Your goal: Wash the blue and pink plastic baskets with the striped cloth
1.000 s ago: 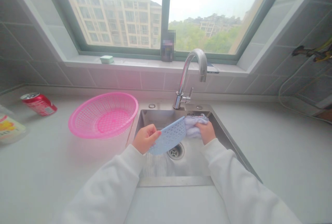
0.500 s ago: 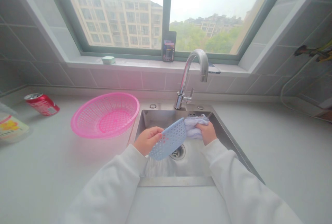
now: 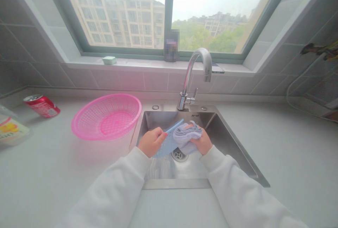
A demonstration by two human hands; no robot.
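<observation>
Over the steel sink, my left hand grips the rim of a light blue perforated basket, which is held tilted. My right hand is closed round a bunched pale lilac cloth. The cloth lies against the right part of the basket and hides some of it. Below them the drain partly shows in the sink floor.
A chrome faucet rises behind the sink. To the left are a pink basket, a red can lying on its side and a clear-looking container. A phone leans at the window; a green block sits on the sill.
My right hand has moved the cloth left and slightly down, over the basket's side. The basket has turned so its rim shows more edge-on. My left hand keeps its hold.
</observation>
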